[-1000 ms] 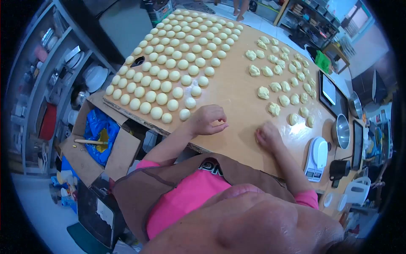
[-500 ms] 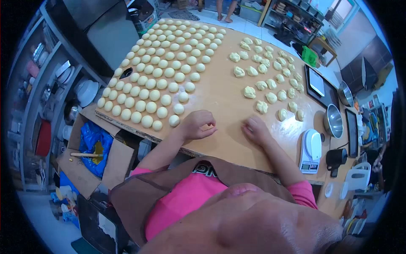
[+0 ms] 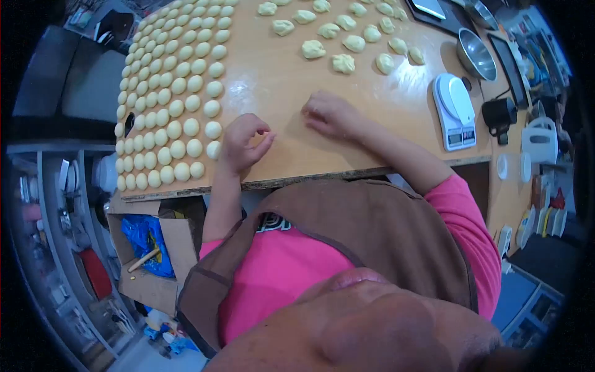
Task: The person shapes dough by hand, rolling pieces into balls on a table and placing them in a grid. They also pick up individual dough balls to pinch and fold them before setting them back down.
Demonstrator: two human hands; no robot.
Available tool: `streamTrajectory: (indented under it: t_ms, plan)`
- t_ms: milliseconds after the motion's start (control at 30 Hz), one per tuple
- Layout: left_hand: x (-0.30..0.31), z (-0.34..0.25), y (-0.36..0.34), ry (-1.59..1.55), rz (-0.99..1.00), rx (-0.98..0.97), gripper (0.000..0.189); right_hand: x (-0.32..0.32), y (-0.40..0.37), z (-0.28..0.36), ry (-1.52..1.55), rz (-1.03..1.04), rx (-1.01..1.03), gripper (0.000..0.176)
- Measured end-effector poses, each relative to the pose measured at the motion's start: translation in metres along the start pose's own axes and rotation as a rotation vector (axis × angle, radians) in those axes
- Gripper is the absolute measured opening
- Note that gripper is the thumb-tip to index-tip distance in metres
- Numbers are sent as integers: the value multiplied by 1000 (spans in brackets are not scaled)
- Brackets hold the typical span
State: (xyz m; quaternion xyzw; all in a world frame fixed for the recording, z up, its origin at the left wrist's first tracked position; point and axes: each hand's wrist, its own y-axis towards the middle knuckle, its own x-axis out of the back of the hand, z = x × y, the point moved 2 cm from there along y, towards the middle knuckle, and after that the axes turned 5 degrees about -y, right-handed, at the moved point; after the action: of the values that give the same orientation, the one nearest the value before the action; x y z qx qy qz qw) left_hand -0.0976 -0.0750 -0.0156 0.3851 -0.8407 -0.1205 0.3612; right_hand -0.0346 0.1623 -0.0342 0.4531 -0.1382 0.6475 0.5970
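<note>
My left hand [image 3: 246, 141] is curled low over the table, right beside the nearest smooth dough ball [image 3: 213, 150] of the last column. A gap shows between its thumb and bent fingers, but its palm is hidden. My right hand [image 3: 330, 115] rests palm down on the wooden tabletop [image 3: 282, 158], fingers curled under. Whatever either hand may cover is out of sight. Rows of smooth round dough balls [image 3: 176, 108] fill the table's left side. Rough, lumpy dough pieces [image 3: 343, 63] lie scattered beyond my right hand.
To the right stand a white kitchen scale [image 3: 455, 111], a steel bowl [image 3: 476, 54] and a black cup [image 3: 499, 116]. A dark tray [image 3: 508, 69] lies farther right. Below the table's left edge sits a cardboard box [image 3: 176, 248] with a blue bag [image 3: 145, 239]. Shelves [image 3: 52, 204] line the left.
The camera view has swung, so the table and dough sit higher and farther left in it. Both hands stay low and curled over the table, the right now slightly farther from its front edge.
</note>
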Motion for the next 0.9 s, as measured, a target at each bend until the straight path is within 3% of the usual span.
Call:
streamTrajectory:
  t_ms: [67,133,267,333,467,600,667,733,800,900]
  plan:
    - [3,4,-4,13,-78,-8,15,-10,-19,17,55,125,162,14]
    - [7,5,-4,39,-73,20,14,3,-41,3,89,191,142,17]
    - [6,3,-1,31,-87,-2,14,13,-22,-24,-106,194,30,18]
    - [1,3,-3,44,-66,0,14,-1,3,-11,23,22,50,19]
    - [7,6,-5,32,-98,25,13,4,-35,7,86,193,144,21]
    - [6,5,-3,46,-144,6,13,21,-34,-27,-48,193,-16,28]
    - [4,4,-2,56,-114,15,13,7,-5,-14,-37,69,-16,27]
    - [4,3,-3,81,-94,16,13,-10,-11,3,31,197,30,29]
    - [6,6,-7,56,-120,45,13,-2,-35,12,89,181,114,28]
    - [9,8,-6,36,-161,6,13,16,-54,-22,17,91,38,28]
